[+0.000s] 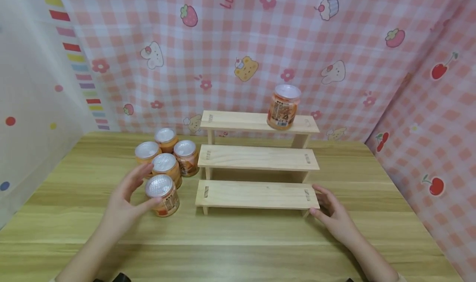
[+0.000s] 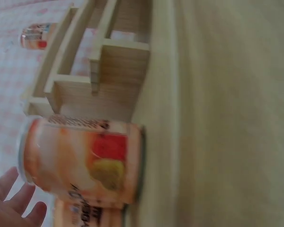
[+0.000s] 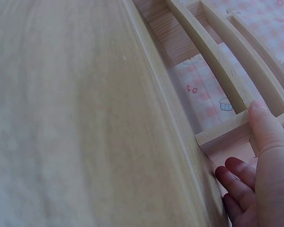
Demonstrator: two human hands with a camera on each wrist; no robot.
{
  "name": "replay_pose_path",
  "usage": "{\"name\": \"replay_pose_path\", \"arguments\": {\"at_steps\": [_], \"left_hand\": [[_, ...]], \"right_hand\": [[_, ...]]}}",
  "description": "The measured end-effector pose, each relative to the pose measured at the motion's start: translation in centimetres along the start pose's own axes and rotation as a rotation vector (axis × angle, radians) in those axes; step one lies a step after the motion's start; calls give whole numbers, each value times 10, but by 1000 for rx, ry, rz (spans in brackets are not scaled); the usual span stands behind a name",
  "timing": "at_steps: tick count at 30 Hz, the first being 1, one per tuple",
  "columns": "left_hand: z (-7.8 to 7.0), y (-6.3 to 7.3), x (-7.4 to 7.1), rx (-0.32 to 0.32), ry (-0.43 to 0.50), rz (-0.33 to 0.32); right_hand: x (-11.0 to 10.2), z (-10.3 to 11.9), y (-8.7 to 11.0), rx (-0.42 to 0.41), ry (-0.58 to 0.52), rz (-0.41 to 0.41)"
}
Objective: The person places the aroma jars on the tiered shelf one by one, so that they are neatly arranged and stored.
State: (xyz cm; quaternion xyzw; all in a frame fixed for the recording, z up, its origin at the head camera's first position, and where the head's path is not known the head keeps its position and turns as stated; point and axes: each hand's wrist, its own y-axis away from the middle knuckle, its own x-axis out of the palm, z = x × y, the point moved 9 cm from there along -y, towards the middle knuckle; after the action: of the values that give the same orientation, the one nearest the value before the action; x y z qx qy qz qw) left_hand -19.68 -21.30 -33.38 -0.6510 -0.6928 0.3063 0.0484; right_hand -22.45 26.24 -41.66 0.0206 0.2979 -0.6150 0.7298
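Observation:
My left hand (image 1: 124, 201) is spread around the nearest orange-labelled fruit can (image 1: 167, 203), thumb at its front side and fingers reaching behind it. In the left wrist view, the fingers (image 2: 23, 201) lie beside the can's lid end, with space between them and its body. My right hand (image 1: 336, 218) holds the right end of the lowest step of a three-step wooden stand (image 1: 256, 194). Its thumb (image 3: 270, 125) rests on the step's corner in the right wrist view, and the other fingers bend beside the end support.
Several more fruit cans (image 1: 166, 165) stand grouped behind the nearest one, left of the stand. Another fruit can (image 1: 283, 108) stands on the top step, towards its right end. A pink checked cloth (image 1: 223, 38) hangs behind the wooden table (image 1: 241, 249).

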Motion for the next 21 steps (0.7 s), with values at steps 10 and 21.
{"name": "replay_pose_path", "arguments": {"at_steps": [10,21], "left_hand": [[33,15,-2,-93,-71,39],[56,24,10,-123,18,40]], "right_hand": [[0,-2,0,2,-3,-6],[-1,-2,0,16,19,-1]]}}
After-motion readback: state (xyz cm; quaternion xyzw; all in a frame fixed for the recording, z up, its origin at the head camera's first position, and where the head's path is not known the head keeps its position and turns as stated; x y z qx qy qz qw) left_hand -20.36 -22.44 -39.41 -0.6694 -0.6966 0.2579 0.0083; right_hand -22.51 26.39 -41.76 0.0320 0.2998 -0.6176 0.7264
